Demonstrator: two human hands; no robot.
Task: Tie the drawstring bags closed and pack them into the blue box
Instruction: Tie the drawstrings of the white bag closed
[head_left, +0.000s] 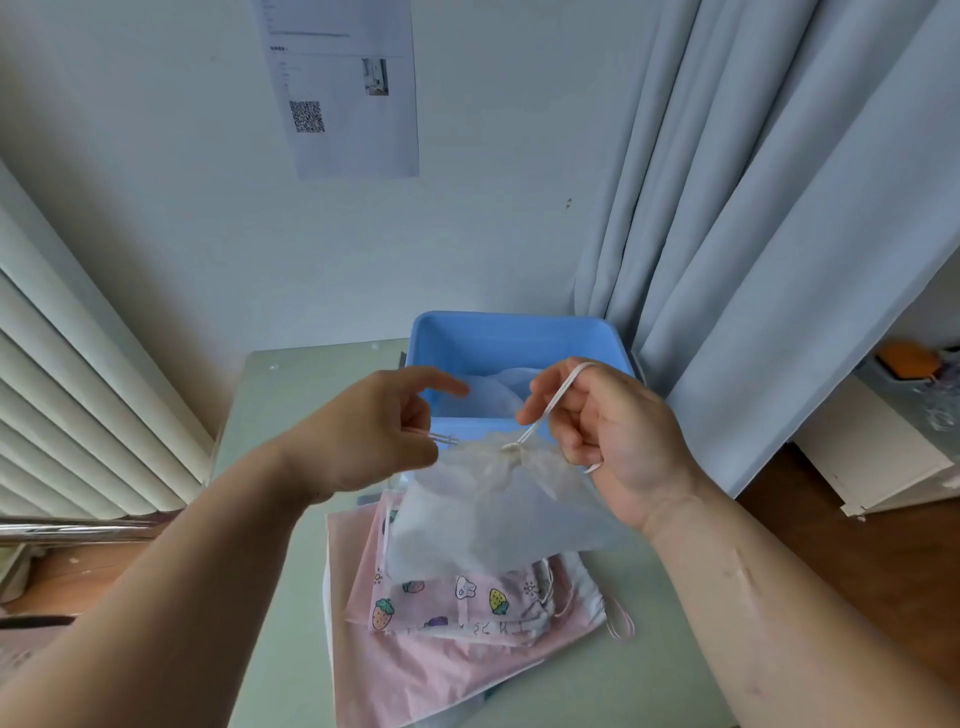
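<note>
The 2 hands hold 1 sheer white drawstring bag (488, 514) in the air above the desk (270, 415), its mouth gathered tight. The left hand (374, 431) pinches a cord end at the bag's left side. The right hand (608, 431) curls its fingers round the other cord (550, 400), which loops over its forefinger. Beneath lies a pile of pink bags (441, 649) (1 printed with strawberries). Behind stands the blue box (514, 332), with another pale bag (493, 389) inside.
</note>
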